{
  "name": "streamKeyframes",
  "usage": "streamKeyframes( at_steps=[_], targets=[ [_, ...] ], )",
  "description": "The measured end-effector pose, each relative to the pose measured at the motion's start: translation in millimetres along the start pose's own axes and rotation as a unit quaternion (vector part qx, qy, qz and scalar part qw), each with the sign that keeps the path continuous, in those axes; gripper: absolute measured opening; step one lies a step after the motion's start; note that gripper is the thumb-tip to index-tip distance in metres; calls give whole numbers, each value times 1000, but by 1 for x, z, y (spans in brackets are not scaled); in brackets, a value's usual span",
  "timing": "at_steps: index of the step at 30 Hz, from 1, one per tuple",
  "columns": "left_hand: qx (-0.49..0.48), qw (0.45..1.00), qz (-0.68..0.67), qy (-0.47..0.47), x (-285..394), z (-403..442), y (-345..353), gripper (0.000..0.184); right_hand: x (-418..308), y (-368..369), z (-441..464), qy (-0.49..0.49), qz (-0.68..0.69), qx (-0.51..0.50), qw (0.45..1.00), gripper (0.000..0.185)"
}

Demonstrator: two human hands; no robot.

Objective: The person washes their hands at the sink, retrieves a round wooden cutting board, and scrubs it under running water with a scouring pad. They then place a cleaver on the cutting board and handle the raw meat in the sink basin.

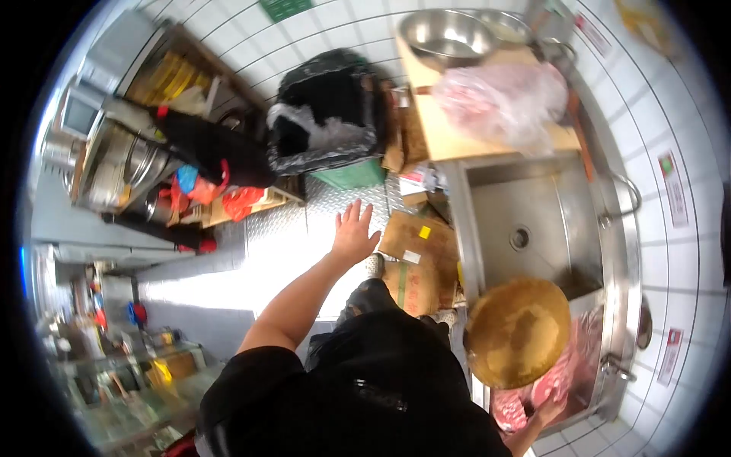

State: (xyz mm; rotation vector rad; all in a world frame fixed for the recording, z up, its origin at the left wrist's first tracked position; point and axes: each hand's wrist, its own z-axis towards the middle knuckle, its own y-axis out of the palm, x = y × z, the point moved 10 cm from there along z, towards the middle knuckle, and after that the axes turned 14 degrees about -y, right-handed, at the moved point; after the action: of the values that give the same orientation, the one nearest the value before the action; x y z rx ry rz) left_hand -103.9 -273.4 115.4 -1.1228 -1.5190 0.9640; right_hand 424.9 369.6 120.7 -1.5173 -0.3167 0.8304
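My left hand (354,234) is stretched over the floor with its fingers spread, holding nothing. My right hand (550,409) reaches into the near basin of the steel sink, its fingers against a piece of raw pink meat (554,375); they look curled on its edge, though part of the grip is hidden. More meat (510,411) lies beside it in that basin. A round, wet-stained wooden board (518,333) rests over the sink's divider and covers part of the meat. The far basin (495,206) shows a drain and some wetness at its near end.
A wooden board (438,141) past the sink carries bagged meat (502,103) and steel bowls (448,36). Taps (615,367) line the wall side. Flattened cardboard (411,236) lies by my feet. A green bin (350,174) with a black liner and a loaded shelf (152,114) stand ahead.
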Motion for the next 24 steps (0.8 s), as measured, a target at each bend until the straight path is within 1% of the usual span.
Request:
streamKeyframes(
  at_steps=[2,3,4,5,6,8,9,10,11,12,13,14,15,16,17,18,20,21,23,24],
  targets=[
    [-43,999,18,-7,-61,24,6,68,-14,7,2,-78,-97,-12,992,65],
    [-37,999,11,-12,-104,36,15,64,0,5,2,-69,-106,81,989,59],
    [-57,998,16,-30,-149,47,25,62,-4,8,8,-9,-94,76,993,56],
    [-77,995,14,-55,-203,57,34,59,-27,5,10,8,-120,82,989,66],
    [-159,982,1,-101,-256,63,43,61,-54,3,9,26,-146,86,985,76],
    [-173,966,-18,-191,-405,57,92,64,-104,25,34,-103,-168,83,977,75],
    [-194,949,-20,-247,-463,37,91,62,-129,26,43,-161,-202,84,962,74],
    [-202,934,10,-296,-522,19,93,59,-155,27,51,-218,-238,89,942,73],
    [-216,908,20,-358,-564,-7,81,58,-188,31,61,-268,-294,103,912,72],
    [-165,894,6,-417,-604,-34,70,55,-226,34,68,-315,-347,118,876,70],
    [-167,871,-5,-462,-630,-61,57,55,-267,31,75,-285,-393,97,869,69],
    [-166,847,-39,-504,-658,-89,59,55,-325,13,78,-270,-311,121,903,68],
    [-164,839,-40,-517,-664,-112,49,54,-388,-3,80,-256,-225,143,929,68],
    [-156,831,-46,-532,-676,-136,53,53,-429,-11,90,-243,-136,159,947,67],
    [-150,819,-72,-548,-671,-157,51,53,-463,-6,110,-289,-154,154,932,67],
    [-144,807,-98,-564,-665,-178,51,52,-507,-1,118,-329,-104,170,923,68],
    [-149,805,-101,-566,-660,-219,76,51,-608,12,123,-423,-34,162,891,67],
    [-151,804,-104,-566,-655,-240,90,51,-657,25,120,-471,-26,152,868,67],
    [-127,823,-105,-544,-643,-288,128,50,-752,48,109,-565,-9,134,814,66],
    [-112,831,-107,-534,-622,-299,123,50,-795,61,101,-607,8,124,785,65]
  ],
)
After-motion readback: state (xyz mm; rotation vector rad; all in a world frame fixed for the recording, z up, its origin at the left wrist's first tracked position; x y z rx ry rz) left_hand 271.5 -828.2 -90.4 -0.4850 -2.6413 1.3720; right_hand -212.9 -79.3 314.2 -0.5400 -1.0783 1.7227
